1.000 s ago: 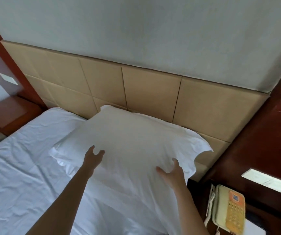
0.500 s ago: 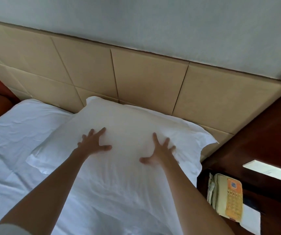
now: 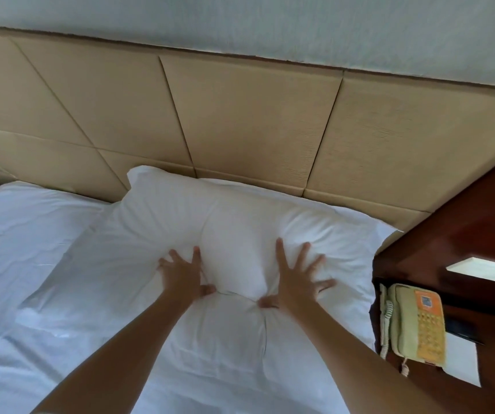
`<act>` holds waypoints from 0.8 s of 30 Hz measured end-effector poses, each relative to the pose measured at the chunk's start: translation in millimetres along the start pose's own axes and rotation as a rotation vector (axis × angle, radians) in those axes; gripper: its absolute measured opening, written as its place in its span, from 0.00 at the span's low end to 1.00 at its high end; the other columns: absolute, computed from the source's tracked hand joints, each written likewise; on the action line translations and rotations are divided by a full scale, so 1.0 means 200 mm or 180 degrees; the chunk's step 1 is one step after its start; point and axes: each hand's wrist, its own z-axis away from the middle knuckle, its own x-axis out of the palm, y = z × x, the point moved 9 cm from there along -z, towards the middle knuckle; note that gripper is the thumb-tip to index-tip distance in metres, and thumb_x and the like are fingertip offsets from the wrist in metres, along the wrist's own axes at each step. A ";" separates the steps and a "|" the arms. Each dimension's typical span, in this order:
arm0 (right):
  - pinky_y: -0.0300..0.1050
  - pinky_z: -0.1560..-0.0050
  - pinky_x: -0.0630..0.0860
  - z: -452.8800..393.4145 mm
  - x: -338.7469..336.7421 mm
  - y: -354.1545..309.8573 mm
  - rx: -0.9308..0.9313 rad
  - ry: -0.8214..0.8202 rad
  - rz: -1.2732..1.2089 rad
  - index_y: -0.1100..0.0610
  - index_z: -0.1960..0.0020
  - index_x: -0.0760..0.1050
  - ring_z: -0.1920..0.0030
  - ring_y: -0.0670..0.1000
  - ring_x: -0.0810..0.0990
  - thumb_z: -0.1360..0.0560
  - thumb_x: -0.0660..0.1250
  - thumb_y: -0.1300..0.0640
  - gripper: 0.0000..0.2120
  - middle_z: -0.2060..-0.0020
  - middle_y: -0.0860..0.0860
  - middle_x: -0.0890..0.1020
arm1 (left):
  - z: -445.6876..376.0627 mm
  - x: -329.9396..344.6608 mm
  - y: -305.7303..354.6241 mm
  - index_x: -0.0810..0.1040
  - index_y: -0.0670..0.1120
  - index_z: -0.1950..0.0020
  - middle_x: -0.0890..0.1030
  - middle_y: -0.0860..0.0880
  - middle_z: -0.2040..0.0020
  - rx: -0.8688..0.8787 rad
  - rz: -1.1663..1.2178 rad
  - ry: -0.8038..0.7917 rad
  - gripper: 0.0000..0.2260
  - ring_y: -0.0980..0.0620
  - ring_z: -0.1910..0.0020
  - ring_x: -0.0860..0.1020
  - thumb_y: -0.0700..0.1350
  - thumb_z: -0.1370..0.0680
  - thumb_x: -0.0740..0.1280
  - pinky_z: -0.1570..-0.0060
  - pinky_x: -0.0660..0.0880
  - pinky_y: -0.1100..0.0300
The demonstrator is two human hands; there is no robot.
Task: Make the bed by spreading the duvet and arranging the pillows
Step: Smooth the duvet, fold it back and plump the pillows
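Observation:
A white pillow (image 3: 234,228) lies at the head of the bed, its far edge against the tan padded headboard (image 3: 240,115). My left hand (image 3: 182,274) presses flat into the pillow's middle with fingers spread. A little to the right, my right hand (image 3: 295,282) presses down the same way, fingers splayed. The pillow bulges up between the two hands. White wrinkled bedding (image 3: 25,264) covers the mattress to the left and below.
A dark wooden side unit (image 3: 464,234) stands right of the bed. On it sit a pale green and orange corded telephone (image 3: 413,324) and a white sheet of paper (image 3: 461,363). A grey wall (image 3: 270,22) rises above the headboard.
Both hands moved from the pillow's near edge onto its middle and pressed down flat, denting it. The view has moved closer to the headboard.

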 end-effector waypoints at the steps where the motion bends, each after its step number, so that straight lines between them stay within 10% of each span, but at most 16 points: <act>1: 0.84 0.38 0.50 0.00 -0.02 0.00 -0.0041 -0.0062 0.0014 0.36 0.30 0.19 0.27 0.72 0.30 0.45 0.77 0.29 0.71 0.27 0.60 0.24 | 0.00 0.00 -0.01 0.41 0.51 0.19 0.54 0.28 0.24 0.0042 0.0017 -0.0072 0.50 0.30 0.28 0.64 0.75 0.30 0.60 0.30 0.63 0.42; 6: 0.85 0.37 0.47 0.00 -0.23 -0.11 -0.0616 0.0015 0.0731 0.46 0.24 0.26 0.25 0.69 0.31 0.41 0.77 0.33 0.70 0.24 0.64 0.34 | -0.02 -0.22 -0.20 0.49 0.52 0.19 0.65 0.44 0.24 0.0498 0.0079 -0.0374 0.52 0.42 0.27 0.67 0.70 0.33 0.72 0.30 0.66 0.45; 14: 0.84 0.38 0.53 -0.14 -0.12 -0.10 -0.0916 -0.0971 0.1106 0.36 0.41 0.10 0.32 0.62 0.19 0.52 0.86 0.42 0.82 0.33 0.53 0.16 | -0.14 -0.15 -0.26 0.26 0.56 0.24 0.29 0.43 0.22 0.0180 -0.0404 -0.0392 0.68 0.24 0.27 0.54 0.59 0.39 0.81 0.34 0.66 0.31; 24: 0.90 0.52 0.52 -0.26 -0.04 -0.10 -0.0789 -0.1089 0.1170 0.36 0.38 0.12 0.33 0.62 0.16 0.49 0.86 0.47 0.82 0.36 0.53 0.13 | -0.30 -0.11 -0.19 0.26 0.51 0.24 0.35 0.35 0.22 0.0782 -0.0834 -0.0056 0.70 0.44 0.35 0.76 0.72 0.44 0.75 0.34 0.69 0.51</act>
